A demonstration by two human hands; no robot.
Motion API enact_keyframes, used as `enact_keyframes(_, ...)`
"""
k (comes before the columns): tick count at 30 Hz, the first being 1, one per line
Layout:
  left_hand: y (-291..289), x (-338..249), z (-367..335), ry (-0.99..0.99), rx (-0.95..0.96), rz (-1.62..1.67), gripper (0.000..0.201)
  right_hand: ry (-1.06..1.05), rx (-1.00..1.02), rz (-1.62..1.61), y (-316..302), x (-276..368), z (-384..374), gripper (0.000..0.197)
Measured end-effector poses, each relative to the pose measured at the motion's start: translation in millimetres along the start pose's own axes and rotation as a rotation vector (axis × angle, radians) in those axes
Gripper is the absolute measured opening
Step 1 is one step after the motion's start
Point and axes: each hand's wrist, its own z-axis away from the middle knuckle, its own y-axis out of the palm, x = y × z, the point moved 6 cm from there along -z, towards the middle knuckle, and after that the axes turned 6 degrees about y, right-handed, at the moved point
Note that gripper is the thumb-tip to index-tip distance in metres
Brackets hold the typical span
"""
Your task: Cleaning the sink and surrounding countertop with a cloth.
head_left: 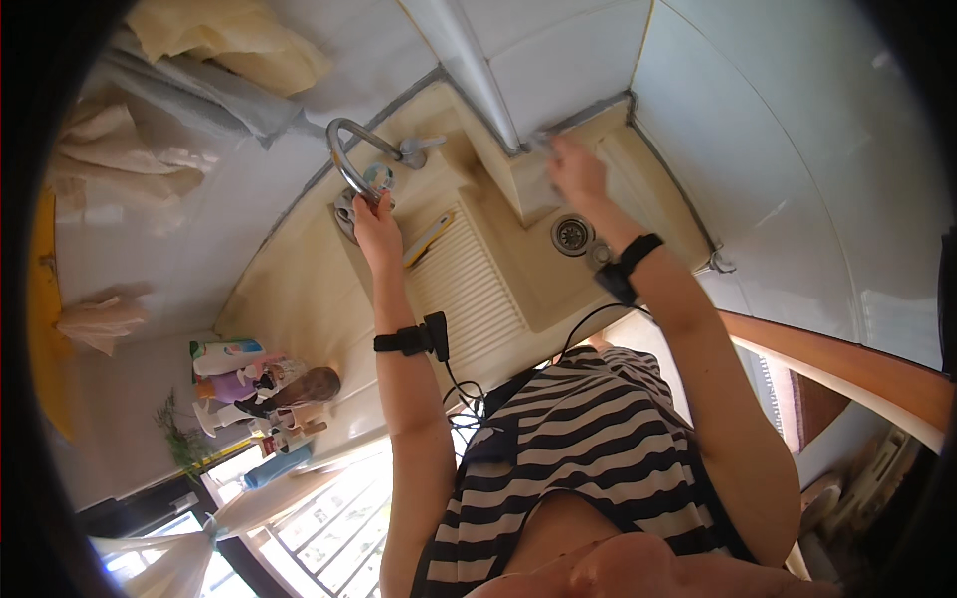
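Note:
My left hand (pixel 379 235) is closed round the lower end of the curved chrome faucet (pixel 349 159) at the left of the beige sink (pixel 538 289). Beside that hand lies a yellow and grey long-handled tool (pixel 430 239), on the edge of the ribbed washboard (pixel 469 279). My right hand (pixel 578 177), somewhat smeared by motion, is closed over the far right part of the sink, close to the foot of a white pipe. A small greyish thing shows at its fingertips, too blurred to name. Below this hand is the metal drain (pixel 572 235), with a round plug (pixel 599 254) next to it.
Behind the sink, the white pipe (pixel 478 80) runs down the wall. Bottles and containers (pixel 269 384) crowd the counter at left. Cloths (pixel 229 40) hang at the upper left. A metal hook (pixel 720 261) sits by the right edge. Black cables (pixel 464 399) trail from my wristbands.

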Motion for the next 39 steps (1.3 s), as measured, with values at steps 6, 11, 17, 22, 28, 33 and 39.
enact_keyframes(6,8,-4,0,0.006,-0.003,-0.097,0.019,0.092,-0.47,0.177,-69,-59,-62,0.031)
enact_keyframes(11,9,-1,0,0.063,-0.055,-0.093,0.022,0.003,-0.326,0.114,2,-12,-20,0.025)
enact_keyframes(17,2,12,-2,0.023,-0.006,-0.074,0.022,-0.369,-0.105,0.258,-12,25,4,0.027)
enact_keyframes(22,7,7,-1,0.054,-0.029,-0.057,0.023,-0.081,-0.276,0.45,-74,-39,-63,0.022)
enact_keyframes(28,9,0,-1,0.048,-0.058,-0.159,0.022,-0.338,-0.305,0.524,7,8,-18,0.017)
enact_keyframes(33,3,9,-3,-0.017,0.0,-0.072,0.021,-0.526,-0.148,0.257,5,38,12,0.023)
enact_keyframes(39,8,-1,-3,0.034,-0.016,-0.094,0.022,-0.145,-0.328,0.51,-71,-49,-77,0.02)
